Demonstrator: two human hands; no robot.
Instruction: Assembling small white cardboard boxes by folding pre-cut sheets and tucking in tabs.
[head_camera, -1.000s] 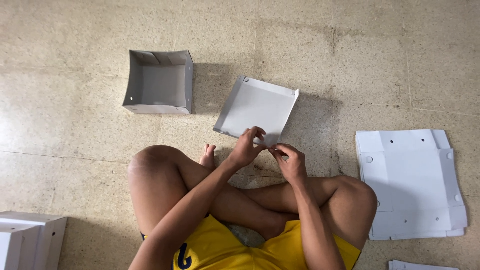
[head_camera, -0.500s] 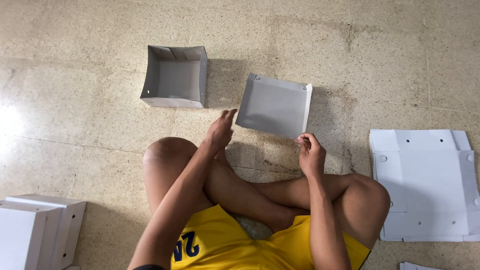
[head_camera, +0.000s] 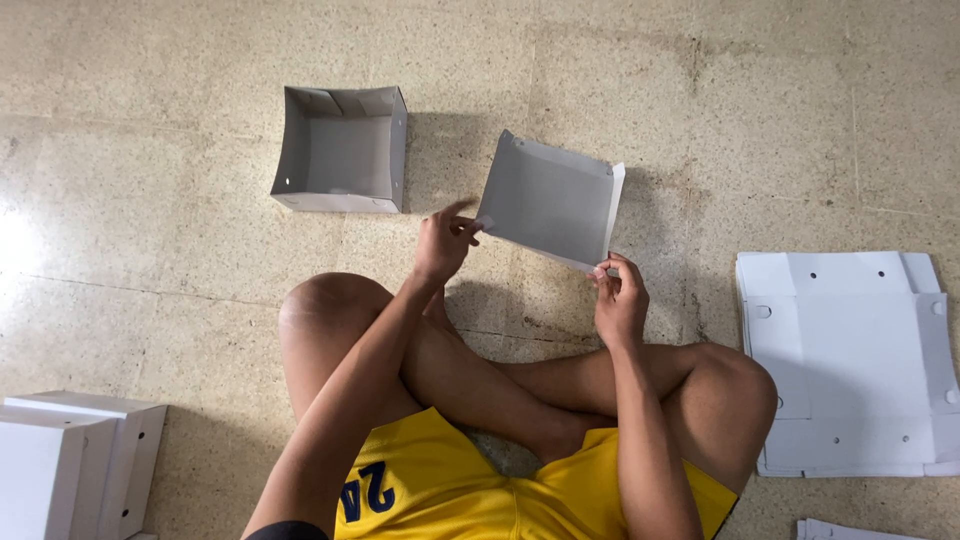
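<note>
I sit cross-legged on a speckled stone floor. Between my hands I hold up a half-folded white cardboard tray (head_camera: 551, 200), tilted, with its side flaps raised. My left hand (head_camera: 443, 240) pinches its near left corner. My right hand (head_camera: 620, 295) pinches its near right corner. A finished open-topped white box (head_camera: 342, 150) stands on the floor beyond my left hand, apart from it.
A stack of flat white cardboard blanks (head_camera: 850, 365) with punched holes lies on the floor to my right. More white sheets (head_camera: 855, 530) peek in at the bottom right. Assembled white boxes (head_camera: 75, 465) stand at the bottom left by my knee.
My hands have spread apart to the tray's two near corners. The tray has been lifted further away from my knees and its flaps stand more open.
</note>
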